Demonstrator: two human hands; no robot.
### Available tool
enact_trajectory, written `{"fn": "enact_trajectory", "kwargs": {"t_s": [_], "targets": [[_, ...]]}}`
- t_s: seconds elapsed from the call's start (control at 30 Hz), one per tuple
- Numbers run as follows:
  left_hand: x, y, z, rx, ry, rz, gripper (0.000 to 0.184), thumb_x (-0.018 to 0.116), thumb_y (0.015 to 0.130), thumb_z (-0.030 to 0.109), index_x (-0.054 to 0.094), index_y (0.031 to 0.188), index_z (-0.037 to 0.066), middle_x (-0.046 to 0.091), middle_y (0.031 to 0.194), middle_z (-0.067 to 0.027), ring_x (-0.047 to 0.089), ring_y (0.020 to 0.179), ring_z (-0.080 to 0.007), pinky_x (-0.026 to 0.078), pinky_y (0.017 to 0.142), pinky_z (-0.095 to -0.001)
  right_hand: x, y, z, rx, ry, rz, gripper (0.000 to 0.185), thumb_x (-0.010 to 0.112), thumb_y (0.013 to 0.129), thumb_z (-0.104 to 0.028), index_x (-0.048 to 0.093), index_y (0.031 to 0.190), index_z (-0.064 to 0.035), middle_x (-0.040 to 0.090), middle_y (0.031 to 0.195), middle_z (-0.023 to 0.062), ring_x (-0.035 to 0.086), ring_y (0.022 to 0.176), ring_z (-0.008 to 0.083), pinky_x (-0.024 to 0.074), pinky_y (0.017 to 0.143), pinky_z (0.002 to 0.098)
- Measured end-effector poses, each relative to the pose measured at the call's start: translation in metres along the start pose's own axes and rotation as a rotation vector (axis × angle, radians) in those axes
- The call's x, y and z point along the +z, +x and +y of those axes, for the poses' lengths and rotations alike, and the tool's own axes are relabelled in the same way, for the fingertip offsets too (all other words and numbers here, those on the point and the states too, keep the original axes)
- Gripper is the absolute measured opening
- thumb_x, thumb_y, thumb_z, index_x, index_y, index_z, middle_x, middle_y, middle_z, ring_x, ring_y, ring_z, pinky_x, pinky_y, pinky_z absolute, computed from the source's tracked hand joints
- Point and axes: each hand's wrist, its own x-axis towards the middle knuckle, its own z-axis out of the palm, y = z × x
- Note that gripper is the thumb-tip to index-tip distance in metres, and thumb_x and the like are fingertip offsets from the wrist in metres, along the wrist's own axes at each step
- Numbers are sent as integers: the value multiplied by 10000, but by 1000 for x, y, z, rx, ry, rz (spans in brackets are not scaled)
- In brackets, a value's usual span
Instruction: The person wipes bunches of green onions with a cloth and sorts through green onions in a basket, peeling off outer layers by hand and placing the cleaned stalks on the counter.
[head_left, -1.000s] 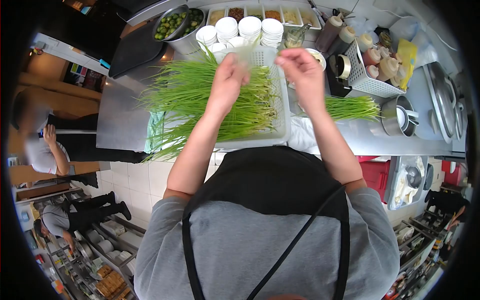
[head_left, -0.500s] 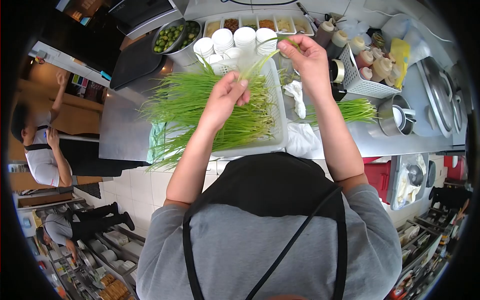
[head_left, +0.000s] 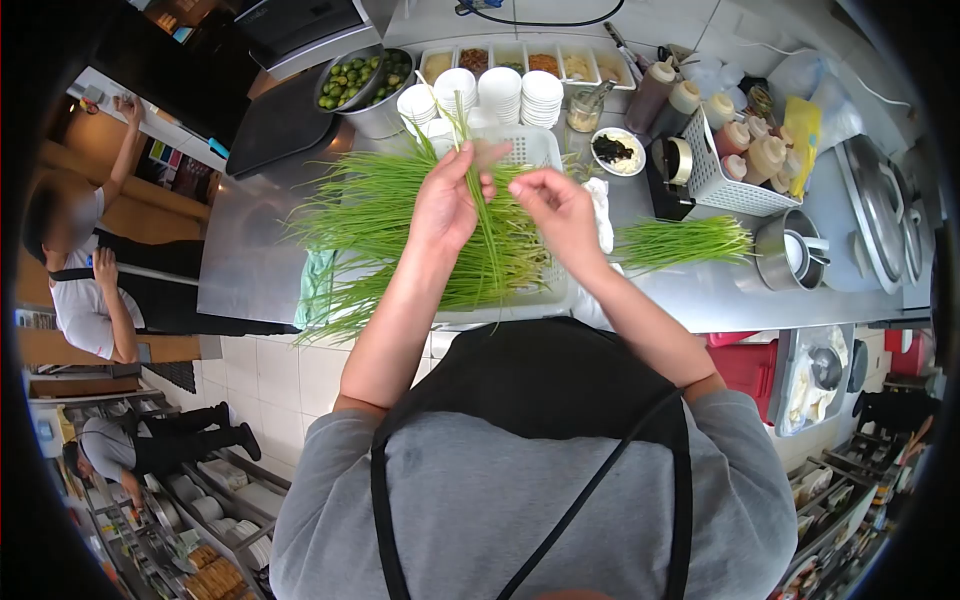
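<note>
My left hand (head_left: 448, 200) is closed around a few long green chives (head_left: 484, 228), which stick out above and below the fingers. Just to its right, my right hand (head_left: 560, 212) is held in a pinch; anything between its fingertips is too small to make out. Beneath both hands, a big heap of chives (head_left: 370, 205) fills a white perforated basket (head_left: 543, 145) and spills over its left side. A smaller bunch of chives (head_left: 685, 240) lies on the steel counter to the right.
Behind the basket stand stacked white cups (head_left: 500, 95) and a pot of green limes (head_left: 352, 80). A bowl (head_left: 618, 152), a basket of squeeze bottles (head_left: 740, 165) and a metal pot (head_left: 790, 255) are at right. Two people (head_left: 85, 260) are at left.
My right hand has come down and left from above the counter to beside my left hand. The chives in my left hand now hang lengthwise. The bowl has come into view.
</note>
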Motion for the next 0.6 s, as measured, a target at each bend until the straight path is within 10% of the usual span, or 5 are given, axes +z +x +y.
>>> {"fn": "enact_trajectory", "kwargs": {"t_s": [0.33,0.6], "targets": [[-3,-6,0,146,10,30,221,403,885,169,462,1030,12,566,951,-134,458,712,-106,374,602,-240,11,-22,16,346,227,-88,105,594,784,-127,585,781,-22,550,672,15,479,635,70,396,596,224],[-14,-5,3,239,281,45,197,447,870,140,497,1012,12,583,869,-84,456,666,-80,364,574,-223,10,-28,39,228,28,-260,80,568,811,-95,574,836,-19,559,732,-28,485,666,29,398,613,179]]}}
